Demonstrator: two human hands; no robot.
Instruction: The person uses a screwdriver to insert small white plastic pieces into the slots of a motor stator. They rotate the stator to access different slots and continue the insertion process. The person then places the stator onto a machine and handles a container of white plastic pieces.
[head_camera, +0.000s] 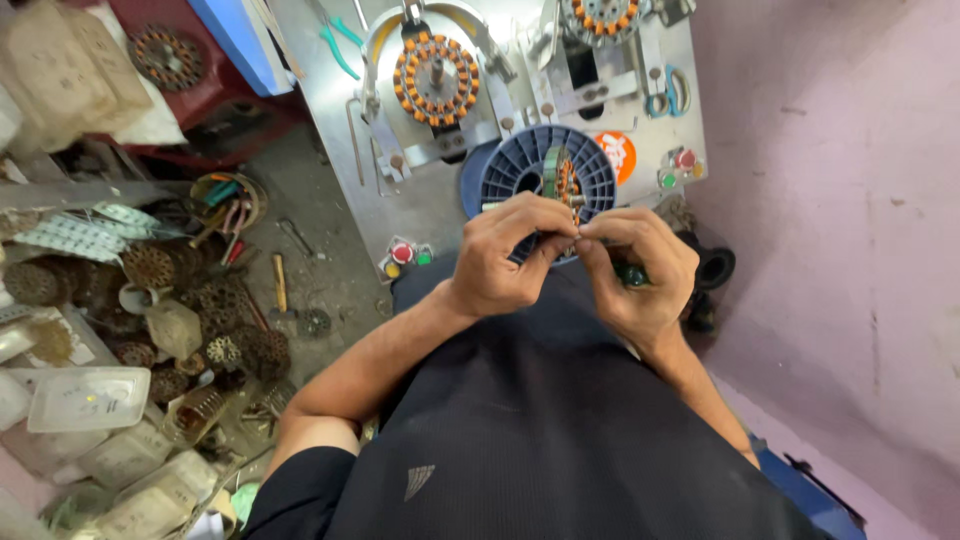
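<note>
Left hand: fingers curled, tips pinched on a small part that is mostly hidden.
Right hand: fingers pinched on the same part; a dark green item sits in the palm.
Small part: between both hands, directly in front of the blue spool.
Winding stators: two orange-toothed units mounted on the grey machine panel.
Clear plastic tub: left side, lid on, contents unclear.
Floor pile: many dark wound cores, uncounted.
</note>
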